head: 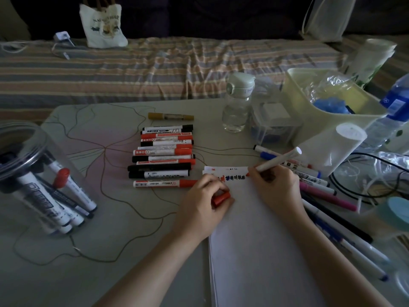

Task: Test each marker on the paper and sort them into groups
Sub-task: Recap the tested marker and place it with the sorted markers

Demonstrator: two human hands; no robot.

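1. Head view: right hand (pixel 274 185) pinches a white marker (pixel 280 161), tip on the paper (pixel 261 240), at 3 o'clock.
2. Left hand (pixel 203 204) curls round its red cap (pixel 221 199).
3. Marker looks light, stiff, slick; grip mid-barrel. Sorted row (pixel 163 156) lies at 11 o'clock on the bench (pixel 99 218).

Left grip (pixel 204 196) curled tight — right grip (pixel 273 185) pinching, forearms converging.

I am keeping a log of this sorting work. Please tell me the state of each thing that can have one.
left hand: holds red cap
right hand: grips white marker, tip on paper
white marker: uncapped
marker row: capped, side by side
clear jar: tipped, markers inside
water bottle: upright, lid closed
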